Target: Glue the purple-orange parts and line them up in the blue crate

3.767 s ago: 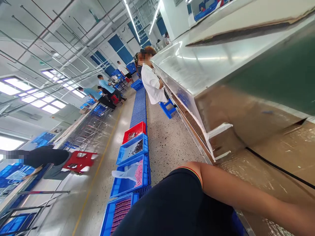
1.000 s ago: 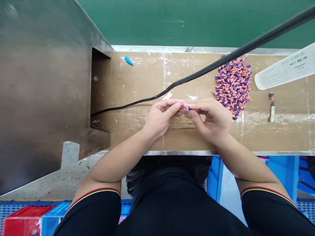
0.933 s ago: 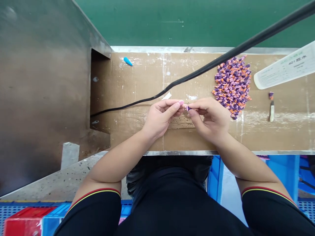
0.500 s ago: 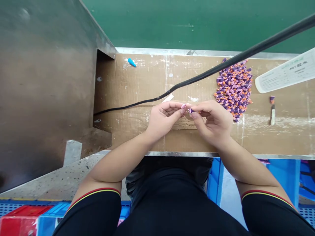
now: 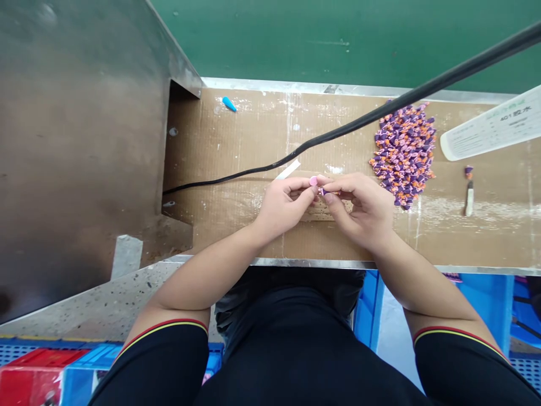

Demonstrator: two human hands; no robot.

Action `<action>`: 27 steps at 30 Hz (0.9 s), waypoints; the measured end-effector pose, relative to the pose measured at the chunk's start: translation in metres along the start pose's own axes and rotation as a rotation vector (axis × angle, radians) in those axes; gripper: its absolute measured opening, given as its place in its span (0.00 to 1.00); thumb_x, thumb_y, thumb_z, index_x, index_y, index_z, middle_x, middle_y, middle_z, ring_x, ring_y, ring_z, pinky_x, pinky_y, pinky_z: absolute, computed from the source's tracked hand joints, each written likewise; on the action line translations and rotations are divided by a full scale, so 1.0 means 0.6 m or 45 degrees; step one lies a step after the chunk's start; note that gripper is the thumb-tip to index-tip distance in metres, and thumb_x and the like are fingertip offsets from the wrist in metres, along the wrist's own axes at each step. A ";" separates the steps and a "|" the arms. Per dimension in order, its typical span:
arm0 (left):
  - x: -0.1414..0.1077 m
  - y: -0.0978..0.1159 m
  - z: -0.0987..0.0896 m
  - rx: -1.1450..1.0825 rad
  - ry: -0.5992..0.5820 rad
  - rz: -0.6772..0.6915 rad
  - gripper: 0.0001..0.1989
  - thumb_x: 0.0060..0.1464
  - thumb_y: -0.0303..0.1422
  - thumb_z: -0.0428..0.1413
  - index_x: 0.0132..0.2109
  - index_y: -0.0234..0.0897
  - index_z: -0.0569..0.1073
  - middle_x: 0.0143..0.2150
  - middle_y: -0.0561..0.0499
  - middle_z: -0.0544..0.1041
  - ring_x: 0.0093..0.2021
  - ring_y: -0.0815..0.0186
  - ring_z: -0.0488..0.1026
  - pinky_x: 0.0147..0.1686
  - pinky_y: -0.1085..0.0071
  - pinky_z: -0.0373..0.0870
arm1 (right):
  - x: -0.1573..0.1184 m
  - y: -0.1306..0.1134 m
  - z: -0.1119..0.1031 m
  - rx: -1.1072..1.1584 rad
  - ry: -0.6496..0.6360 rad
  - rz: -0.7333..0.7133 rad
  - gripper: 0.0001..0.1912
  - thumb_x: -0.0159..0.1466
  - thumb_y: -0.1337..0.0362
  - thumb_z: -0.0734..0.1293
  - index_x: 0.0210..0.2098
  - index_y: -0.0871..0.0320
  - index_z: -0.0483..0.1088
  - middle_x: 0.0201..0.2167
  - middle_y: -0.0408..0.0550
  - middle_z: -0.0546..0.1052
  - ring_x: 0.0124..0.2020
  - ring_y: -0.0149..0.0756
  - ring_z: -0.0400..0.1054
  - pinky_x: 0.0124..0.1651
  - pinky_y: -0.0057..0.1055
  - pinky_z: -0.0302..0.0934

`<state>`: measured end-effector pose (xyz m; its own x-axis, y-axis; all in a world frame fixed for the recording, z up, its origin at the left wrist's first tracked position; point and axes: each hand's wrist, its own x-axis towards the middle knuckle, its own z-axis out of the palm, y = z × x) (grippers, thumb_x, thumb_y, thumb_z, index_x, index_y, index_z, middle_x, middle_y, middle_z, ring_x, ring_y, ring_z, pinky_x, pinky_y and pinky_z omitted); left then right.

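Note:
My left hand (image 5: 284, 204) is closed in a pinch, with a small round pink piece (image 5: 313, 181) at its fingertips. Close against it, my right hand (image 5: 362, 207) pinches a small purple piece (image 5: 324, 192) between thumb and forefinger. The two sets of fingertips nearly meet, and they partly hide both pieces. Under the hands lies a perforated strip (image 5: 315, 215), mostly covered. To the right of my right hand is a heap of small purple, orange and pink pieces (image 5: 403, 155).
A black cable (image 5: 313, 145) runs across the cardboard-covered table (image 5: 236, 214). At the right are a white bottle (image 5: 490, 127), a purple-and-orange piece (image 5: 468, 170) and a small pale-handled tool (image 5: 469, 202). A blue cap (image 5: 229, 104) lies at the back left, near a metal housing (image 5: 93, 141).
The pink piece has turned so its round flat face shows. My right hand has moved slightly left, bringing the purple piece closer to my left fingertips.

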<state>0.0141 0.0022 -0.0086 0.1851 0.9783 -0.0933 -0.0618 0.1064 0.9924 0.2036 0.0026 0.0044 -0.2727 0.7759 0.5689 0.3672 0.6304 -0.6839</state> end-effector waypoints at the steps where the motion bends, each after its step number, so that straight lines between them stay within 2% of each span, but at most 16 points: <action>1: 0.000 0.000 0.000 0.019 -0.005 0.011 0.14 0.65 0.44 0.66 0.40 0.37 0.87 0.36 0.47 0.85 0.35 0.65 0.80 0.40 0.69 0.81 | 0.000 0.000 0.000 -0.008 -0.003 -0.014 0.09 0.74 0.71 0.72 0.47 0.49 0.79 0.45 0.46 0.89 0.44 0.38 0.86 0.42 0.33 0.81; 5: 0.001 -0.002 -0.001 0.101 -0.010 0.094 0.22 0.71 0.49 0.60 0.37 0.36 0.86 0.31 0.48 0.82 0.31 0.68 0.77 0.34 0.72 0.78 | 0.001 0.001 0.000 -0.019 -0.006 -0.042 0.08 0.74 0.71 0.72 0.47 0.50 0.79 0.45 0.46 0.90 0.43 0.37 0.86 0.43 0.33 0.81; 8: 0.002 -0.006 -0.001 0.107 0.002 0.138 0.22 0.72 0.48 0.59 0.36 0.37 0.86 0.30 0.48 0.82 0.30 0.69 0.77 0.32 0.74 0.76 | 0.001 0.002 0.000 0.018 -0.013 -0.022 0.08 0.74 0.70 0.72 0.47 0.50 0.79 0.46 0.46 0.90 0.43 0.37 0.86 0.44 0.34 0.81; 14: 0.001 -0.010 0.002 0.076 0.069 0.163 0.23 0.72 0.50 0.59 0.37 0.37 0.86 0.35 0.47 0.84 0.31 0.68 0.77 0.30 0.73 0.76 | -0.007 0.002 0.001 0.184 0.006 0.126 0.06 0.74 0.68 0.73 0.47 0.50 0.80 0.44 0.47 0.89 0.48 0.41 0.86 0.42 0.34 0.81; 17: 0.001 -0.011 0.001 0.185 0.057 0.229 0.25 0.73 0.49 0.57 0.33 0.37 0.84 0.30 0.47 0.81 0.29 0.68 0.74 0.29 0.73 0.73 | -0.011 0.004 0.001 0.290 0.011 0.217 0.05 0.75 0.66 0.73 0.48 0.50 0.81 0.45 0.48 0.88 0.45 0.40 0.86 0.42 0.34 0.82; 20: 0.002 -0.013 -0.001 0.221 0.016 0.215 0.26 0.73 0.48 0.57 0.31 0.36 0.81 0.29 0.47 0.80 0.27 0.69 0.74 0.28 0.72 0.72 | -0.012 0.006 -0.002 0.323 0.006 0.261 0.03 0.76 0.62 0.73 0.48 0.51 0.81 0.45 0.49 0.88 0.43 0.39 0.86 0.42 0.34 0.82; 24: 0.004 -0.018 -0.004 0.187 0.016 0.236 0.21 0.73 0.46 0.58 0.38 0.38 0.87 0.33 0.47 0.84 0.29 0.69 0.77 0.28 0.73 0.73 | -0.011 0.007 -0.005 0.381 -0.022 0.333 0.05 0.76 0.59 0.74 0.47 0.52 0.81 0.46 0.50 0.88 0.43 0.39 0.86 0.40 0.33 0.83; 27: 0.006 -0.026 -0.005 0.170 0.090 0.338 0.14 0.72 0.42 0.62 0.48 0.40 0.89 0.41 0.45 0.87 0.37 0.66 0.82 0.38 0.71 0.79 | -0.008 0.005 -0.005 0.470 -0.017 0.370 0.04 0.76 0.59 0.75 0.47 0.52 0.81 0.45 0.49 0.88 0.42 0.37 0.86 0.41 0.32 0.84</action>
<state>0.0125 0.0045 -0.0245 0.1108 0.9791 0.1703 0.0317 -0.1748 0.9841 0.2089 0.0008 0.0010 -0.2176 0.9201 0.3256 0.0896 0.3510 -0.9321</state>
